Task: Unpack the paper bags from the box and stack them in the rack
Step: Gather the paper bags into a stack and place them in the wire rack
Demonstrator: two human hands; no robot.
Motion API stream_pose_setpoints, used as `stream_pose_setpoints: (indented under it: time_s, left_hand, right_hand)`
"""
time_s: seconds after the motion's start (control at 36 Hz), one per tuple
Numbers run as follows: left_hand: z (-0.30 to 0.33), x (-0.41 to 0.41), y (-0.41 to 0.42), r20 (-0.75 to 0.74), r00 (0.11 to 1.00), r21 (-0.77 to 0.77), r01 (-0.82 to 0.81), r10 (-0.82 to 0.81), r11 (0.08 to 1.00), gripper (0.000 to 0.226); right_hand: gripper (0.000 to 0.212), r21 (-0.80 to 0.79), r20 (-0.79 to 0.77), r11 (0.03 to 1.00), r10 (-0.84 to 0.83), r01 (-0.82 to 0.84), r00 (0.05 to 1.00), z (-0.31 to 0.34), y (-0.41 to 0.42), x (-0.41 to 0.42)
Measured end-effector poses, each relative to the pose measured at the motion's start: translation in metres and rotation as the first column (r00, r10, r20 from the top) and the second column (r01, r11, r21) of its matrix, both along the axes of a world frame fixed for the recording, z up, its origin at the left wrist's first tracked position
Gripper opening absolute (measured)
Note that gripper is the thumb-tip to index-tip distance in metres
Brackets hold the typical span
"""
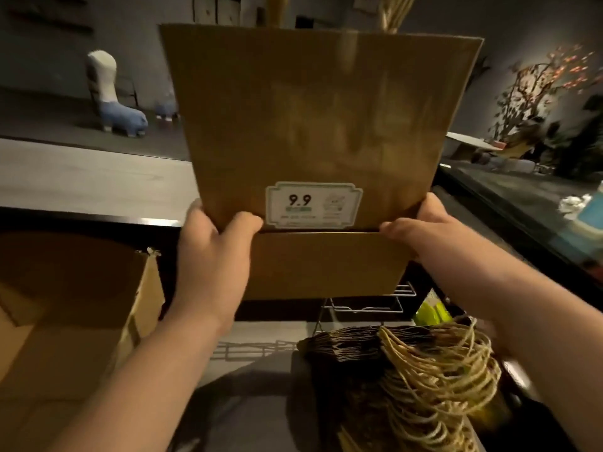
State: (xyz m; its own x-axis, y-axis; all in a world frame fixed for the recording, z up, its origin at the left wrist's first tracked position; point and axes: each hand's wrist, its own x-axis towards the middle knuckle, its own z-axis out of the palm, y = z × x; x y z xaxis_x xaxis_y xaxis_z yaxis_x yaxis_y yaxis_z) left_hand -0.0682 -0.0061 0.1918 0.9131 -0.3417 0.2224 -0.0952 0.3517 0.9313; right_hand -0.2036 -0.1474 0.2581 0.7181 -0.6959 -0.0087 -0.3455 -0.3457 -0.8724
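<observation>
- The person holds a flat brown paper bag (313, 125) upright in front of the camera, above the tabletop (248, 380), with its bottom fold toward the viewer.
- The left hand (212, 252) has its grip closed on the bag's lower left corner, thumb lying across the front face near the fold, fingers behind the paper.
- The right hand (421, 230) holds the lower right corner the same way, thumb on the front and fingers out of sight behind.
- The bag is plain kraft brown, wider toward its top edge in this wide-angle view, with a folded-up bottom flap (323, 262) forming a lighter band below the hands.
- A white label (314, 205) with a green border sits low on the front face, just above the fold; it reads "9.9" and carries a small drawing too blurred to make out.
- Pale twisted-cord handles (394, 11) stick up past the top edge.
- Below and to the right, a stack of folded paper bags (365, 380) lies with its cord handles (440, 376) bunched together.
- A wire rack (365, 306) shows just beneath the held bag.
- An open cardboard box (75, 308) stands to the left, beside the left forearm.
</observation>
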Motion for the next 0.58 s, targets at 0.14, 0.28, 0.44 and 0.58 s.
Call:
stream_pose_setpoints:
  time_s: [0.14,0.28,0.44,0.58]
  left_hand:
    - [-0.023,-0.016,-0.040,-0.020,0.993,0.019,0.121,-0.121,0.992,0.018]
    - [-0.064,-0.031,-0.071,-0.106,0.969,0.030,0.228,-0.223,0.973,0.025]
    - [-0.106,-0.039,-0.096,-0.243,0.895,-0.049,0.373,-0.374,0.926,0.035]
    - [-0.140,-0.023,-0.114,-0.409,0.866,-0.171,0.238,-0.289,0.956,0.044]
  right_hand:
    - [0.047,0.013,-0.086,0.994,0.108,-0.107,0.990,0.000,-0.040,-0.031]
    - [0.068,0.175,-0.256,0.970,0.208,-0.166,0.944,-0.027,-0.086,-0.061]
    - [0.052,0.277,-0.239,0.961,0.069,0.000,0.968,-0.081,-0.126,-0.055]
    - [0.047,0.309,-0.219,0.951,0.037,0.033,0.975,-0.131,-0.146,-0.050]
